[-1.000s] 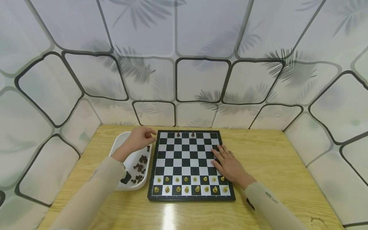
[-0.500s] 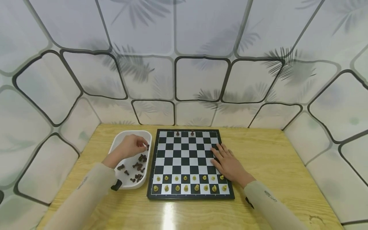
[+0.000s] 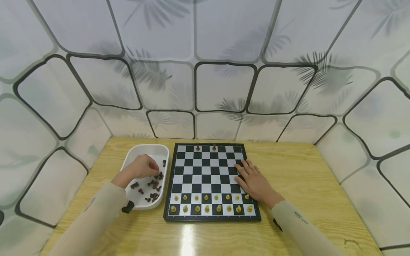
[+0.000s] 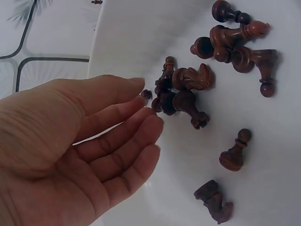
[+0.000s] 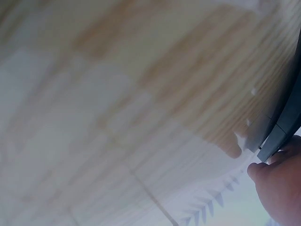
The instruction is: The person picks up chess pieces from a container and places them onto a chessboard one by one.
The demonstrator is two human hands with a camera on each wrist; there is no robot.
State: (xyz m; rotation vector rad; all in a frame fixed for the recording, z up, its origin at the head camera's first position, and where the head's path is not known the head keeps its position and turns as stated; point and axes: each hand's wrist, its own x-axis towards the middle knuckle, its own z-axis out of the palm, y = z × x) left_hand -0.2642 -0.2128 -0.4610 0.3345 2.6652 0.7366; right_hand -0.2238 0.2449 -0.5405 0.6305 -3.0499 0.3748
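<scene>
My left hand is inside the white tray, fingers loosely curved. In the left wrist view its thumb and fingertips come close together beside a cluster of dark brown chess pieces, with nothing seen between them. A knight lies in that cluster; a pawn lies apart on the tray floor. My right hand rests with spread fingers over the right edge of the chessboard. Two brown pieces, one of them a chess piece, stand on the far row.
Two rows of yellow chess pieces stand along the board's near side. The tray sits directly left of the board on a wooden table. Patterned wall panels close off the back and both sides.
My left hand has moved from beside the board's far left corner back into the tray, then slightly nearer to me over the clustered pieces. My right hand has stayed still.
</scene>
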